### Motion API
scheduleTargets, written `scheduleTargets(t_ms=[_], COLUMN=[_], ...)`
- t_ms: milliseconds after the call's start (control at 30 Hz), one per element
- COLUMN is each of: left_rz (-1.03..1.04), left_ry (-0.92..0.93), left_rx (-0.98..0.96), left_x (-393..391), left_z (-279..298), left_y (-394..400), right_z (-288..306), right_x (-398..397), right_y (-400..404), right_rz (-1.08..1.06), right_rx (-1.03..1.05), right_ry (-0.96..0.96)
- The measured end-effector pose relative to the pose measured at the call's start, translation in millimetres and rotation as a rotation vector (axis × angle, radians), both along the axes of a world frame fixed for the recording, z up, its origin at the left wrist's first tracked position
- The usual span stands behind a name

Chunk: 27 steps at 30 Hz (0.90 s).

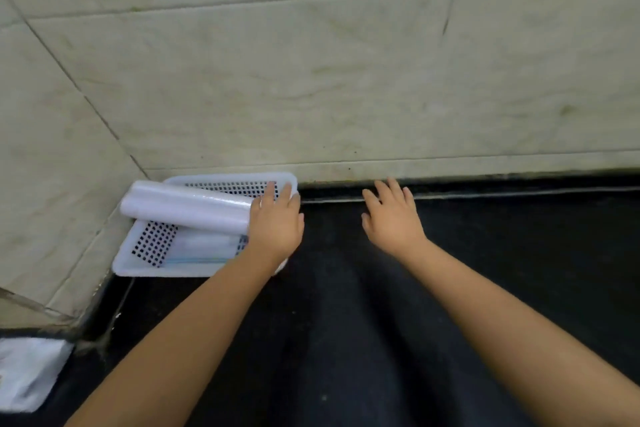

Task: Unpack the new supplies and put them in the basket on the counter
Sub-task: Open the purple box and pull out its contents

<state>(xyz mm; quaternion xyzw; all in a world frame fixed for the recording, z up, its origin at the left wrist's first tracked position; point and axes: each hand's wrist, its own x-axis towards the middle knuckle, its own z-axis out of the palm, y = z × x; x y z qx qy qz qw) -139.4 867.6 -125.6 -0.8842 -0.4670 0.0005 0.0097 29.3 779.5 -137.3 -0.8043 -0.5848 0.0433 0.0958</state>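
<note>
White perforated plastic basket [145,262]: on black counter [346,322], in the corner against pale tiled wall [311,80]. White plastic-wrapped roll [187,208]: lying across basket, far end overhanging the rim. Flat clear bag with blue strip [197,251]: inside basket, beneath roll. Left hand [275,222]: fingers extended, on near end of roll; grasp not discernible. Right hand [393,217]: spread open, empty, above counter. Crumpled white wrapping [27,374]: lower left edge.

A dark, nearly black counter [346,305] runs along a pale tiled wall [311,80]. A white perforated basket [145,265] sits directly on the counter, pushed into the wall's corner. Well away from the basket, toward the near edge, lies a crumpled white plastic wrapper [27,374].
</note>
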Motion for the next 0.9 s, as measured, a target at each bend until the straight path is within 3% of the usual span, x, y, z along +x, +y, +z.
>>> scheduleTargets(t_ms=[200,367,533,700,900], left_rz=[-0.340,-0.419,-0.491,-0.500,-0.487], left_ry=[-0.030,-0.049,-0.016,0.070,0.096], left_rx=[-0.016,-0.142,-0.221,-0.314,-0.369], left_x=[176.3,289.4,355.1,406.2,473.7], left_z=[12.8,-7.3,-25.8,-51.5,-90.6], left_y=[-156.8,-307.1,-408.2,-450.3,-455.3], right_z=[15.3,12.5,15.7,5.9,-15.2], right_x=[126.8,214.1,282.7,335.4,417.0], right_y=[-186.2,-364.9,-504.6,-577.4,-590.6], right_rz=[-0.310,-0.508,-0.715,-0.838,-0.824], right_rx=[-0.009,-0.054,-0.095,-0.137,-0.221], right_ry=[-0.035,-0.040,-0.019,0.038,0.066])
